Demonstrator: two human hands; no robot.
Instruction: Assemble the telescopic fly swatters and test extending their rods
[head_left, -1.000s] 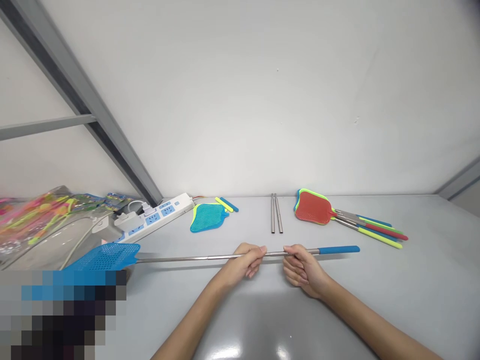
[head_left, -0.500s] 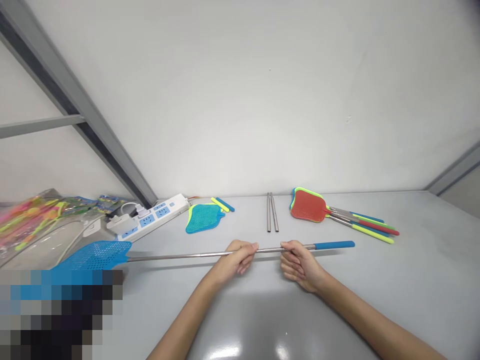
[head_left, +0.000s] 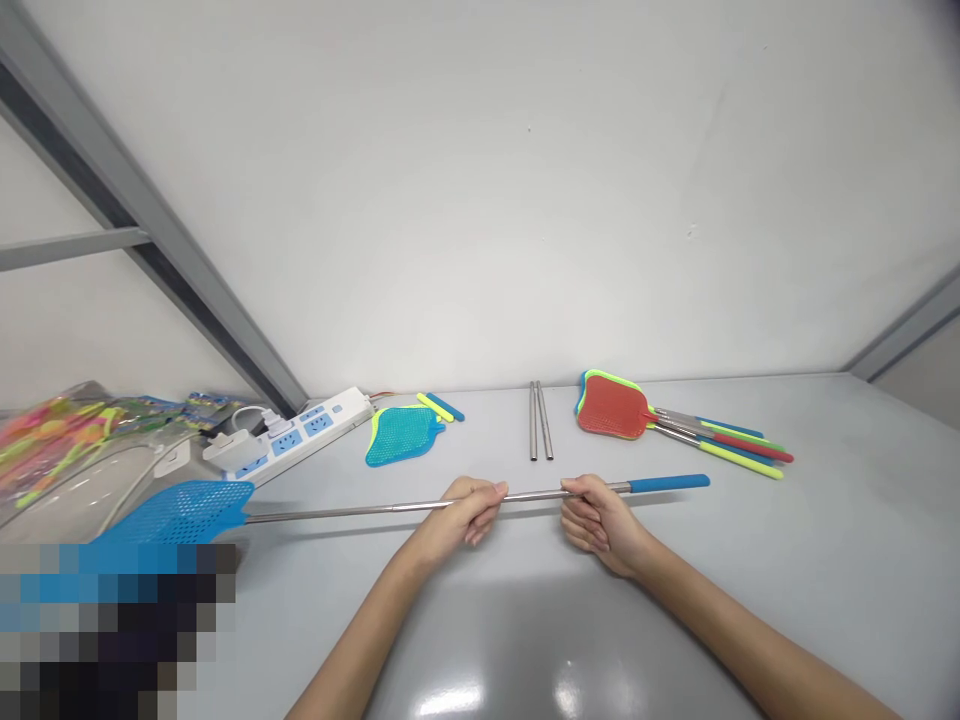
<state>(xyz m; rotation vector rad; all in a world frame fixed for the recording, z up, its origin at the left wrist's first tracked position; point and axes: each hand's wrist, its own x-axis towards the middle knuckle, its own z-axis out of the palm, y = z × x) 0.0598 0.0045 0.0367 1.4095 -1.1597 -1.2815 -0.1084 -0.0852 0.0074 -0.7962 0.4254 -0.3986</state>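
A blue fly swatter (head_left: 322, 515) with an extended metal rod stretches across the table, its perforated head at the left and its blue grip at the right. My left hand (head_left: 466, 512) is closed round the middle of the rod. Farther along, my right hand (head_left: 596, 520) pinches the rod just short of the blue grip, fingers curled. Behind my hands lie two bare metal rods (head_left: 534, 425). To their right is a stack of fly swatters with a red head (head_left: 613, 408) on top. Loose blue and yellow swatter heads (head_left: 405, 437) lie at the left, beside short blue and yellow grips (head_left: 439, 408).
A white power strip (head_left: 300, 440) with plugs and cables lies at the back left. Beyond it are clear plastic bags (head_left: 67, 440) with colourful contents. A pixelated patch hides the lower left corner. A white wall (head_left: 525, 220) rises behind the table, with grey metal posts (head_left: 187, 270) at the sides.
Both hands keep their hold on the rod. My left hand has shifted slightly left, widening the gap between the hands a little. The whole view has moved slightly.
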